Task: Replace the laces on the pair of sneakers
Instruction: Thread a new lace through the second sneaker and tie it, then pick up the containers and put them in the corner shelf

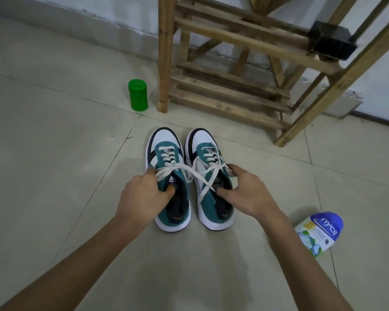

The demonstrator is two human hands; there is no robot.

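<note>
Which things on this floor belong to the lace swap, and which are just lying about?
For the job: left sneaker, gripped by the left hand; right sneaker, gripped by the right hand; white laces, threaded on both. No spare laces in view.

Lying about: green canister; Nycil bottle; wooden rack; black box on the rack.

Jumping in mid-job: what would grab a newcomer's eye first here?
The pair of teal, white and black sneakers stands mid-floor, its loose cream laces crossing between the shoes. The left hand and right hand each grip one sneaker's collar. A bright green lidded canister stands beside the wooden rack.
</note>
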